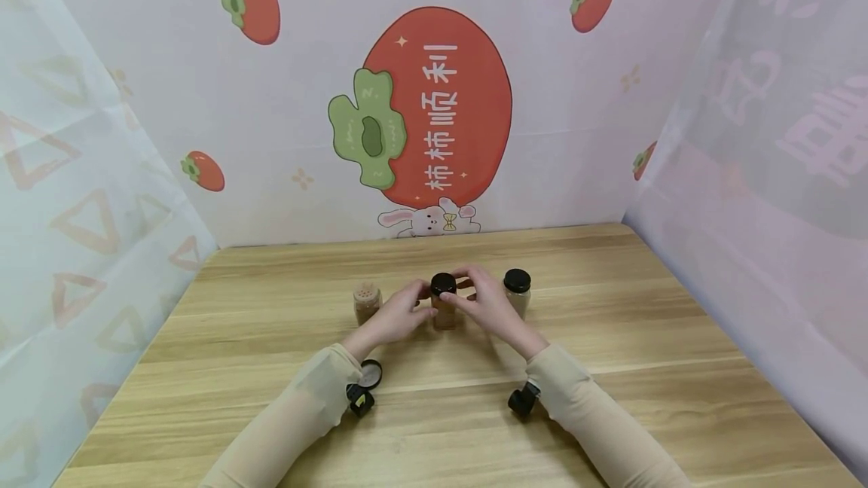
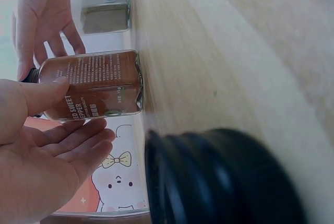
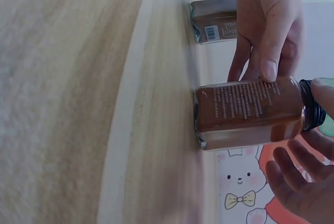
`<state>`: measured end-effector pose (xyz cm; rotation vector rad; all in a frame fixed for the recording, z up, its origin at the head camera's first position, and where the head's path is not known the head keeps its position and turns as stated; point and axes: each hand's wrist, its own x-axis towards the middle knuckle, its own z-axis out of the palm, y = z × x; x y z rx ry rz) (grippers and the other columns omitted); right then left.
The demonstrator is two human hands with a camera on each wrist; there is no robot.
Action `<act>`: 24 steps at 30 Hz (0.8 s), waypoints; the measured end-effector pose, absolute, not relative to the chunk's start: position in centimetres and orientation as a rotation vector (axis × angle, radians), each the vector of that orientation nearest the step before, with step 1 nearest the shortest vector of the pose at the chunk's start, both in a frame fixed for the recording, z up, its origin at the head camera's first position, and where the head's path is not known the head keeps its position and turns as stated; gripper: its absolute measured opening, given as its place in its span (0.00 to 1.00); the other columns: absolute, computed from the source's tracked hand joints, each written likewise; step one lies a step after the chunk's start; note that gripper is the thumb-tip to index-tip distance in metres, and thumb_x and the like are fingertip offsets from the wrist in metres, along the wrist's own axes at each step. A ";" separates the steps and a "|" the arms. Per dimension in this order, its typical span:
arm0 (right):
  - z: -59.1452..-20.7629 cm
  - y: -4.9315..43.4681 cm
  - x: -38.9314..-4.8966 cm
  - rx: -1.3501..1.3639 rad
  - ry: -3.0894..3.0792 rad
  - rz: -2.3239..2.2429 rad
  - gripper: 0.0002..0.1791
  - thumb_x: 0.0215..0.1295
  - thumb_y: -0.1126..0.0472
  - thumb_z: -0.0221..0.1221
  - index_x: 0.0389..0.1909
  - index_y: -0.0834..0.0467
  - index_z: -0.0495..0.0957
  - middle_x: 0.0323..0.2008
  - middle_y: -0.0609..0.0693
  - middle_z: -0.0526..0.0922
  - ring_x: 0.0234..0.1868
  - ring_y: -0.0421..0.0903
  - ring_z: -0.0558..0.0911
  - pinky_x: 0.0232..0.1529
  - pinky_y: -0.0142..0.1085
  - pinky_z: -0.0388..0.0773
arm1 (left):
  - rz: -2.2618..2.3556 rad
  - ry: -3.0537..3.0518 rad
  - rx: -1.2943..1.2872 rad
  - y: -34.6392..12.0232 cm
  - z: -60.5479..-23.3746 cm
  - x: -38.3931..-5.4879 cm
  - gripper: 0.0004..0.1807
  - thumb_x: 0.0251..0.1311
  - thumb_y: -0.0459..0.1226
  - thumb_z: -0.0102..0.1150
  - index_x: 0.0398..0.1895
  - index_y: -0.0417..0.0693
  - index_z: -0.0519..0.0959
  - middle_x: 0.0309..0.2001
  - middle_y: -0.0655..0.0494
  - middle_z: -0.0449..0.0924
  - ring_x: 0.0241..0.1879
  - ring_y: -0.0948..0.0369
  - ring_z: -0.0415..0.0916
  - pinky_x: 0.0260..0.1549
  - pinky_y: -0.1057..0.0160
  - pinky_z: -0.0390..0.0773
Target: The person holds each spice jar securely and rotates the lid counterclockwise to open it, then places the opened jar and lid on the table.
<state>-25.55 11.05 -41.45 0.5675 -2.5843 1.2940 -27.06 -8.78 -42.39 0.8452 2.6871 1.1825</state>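
A square glass jar (image 1: 444,315) of red-brown powder stands upright between the hands, its label reading "red sweet pepper" in the left wrist view. My left hand (image 1: 401,312) holds the jar's body, with the thumb (image 2: 47,94) on its label side and the other fingers partly hidden behind. At the top, my right hand (image 1: 488,301) pinches the black screw lid (image 3: 312,105) between thumb and fingers. The lid sits on the jar's neck.
Left of the hands stands a jar (image 1: 367,303) with a bare perforated shaker top. A lidded jar (image 1: 518,292) of paler powder is at the right, partly behind the right hand. A loose black lid (image 1: 370,373) lies by the left wrist on the wooden table (image 1: 441,428).
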 end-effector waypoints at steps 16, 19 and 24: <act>-40.5 12.3 -25.8 0.787 -2.726 1.237 0.22 0.69 0.53 0.54 0.61 0.55 0.70 0.59 0.56 0.70 0.58 0.56 0.75 0.52 0.46 0.78 | 1.164 2.694 0.841 -8.8 -42.4 -27.2 0.21 0.64 0.37 0.56 0.58 0.38 0.68 0.57 0.43 0.74 0.59 0.50 0.71 0.60 0.51 0.72; -40.4 12.6 -26.0 0.834 -2.763 1.243 0.23 0.71 0.53 0.52 0.63 0.55 0.68 0.61 0.57 0.68 0.60 0.57 0.73 0.56 0.50 0.75 | 1.168 2.696 0.833 -8.7 -42.3 -27.1 0.21 0.64 0.37 0.56 0.58 0.38 0.69 0.57 0.43 0.75 0.59 0.49 0.71 0.59 0.50 0.72; -40.4 12.9 -26.4 0.904 -2.793 1.256 0.23 0.72 0.54 0.49 0.65 0.55 0.65 0.64 0.59 0.65 0.62 0.58 0.71 0.59 0.55 0.71 | 1.179 2.697 0.826 -8.7 -42.3 -27.0 0.21 0.64 0.37 0.57 0.57 0.39 0.69 0.57 0.43 0.75 0.58 0.48 0.72 0.59 0.50 0.72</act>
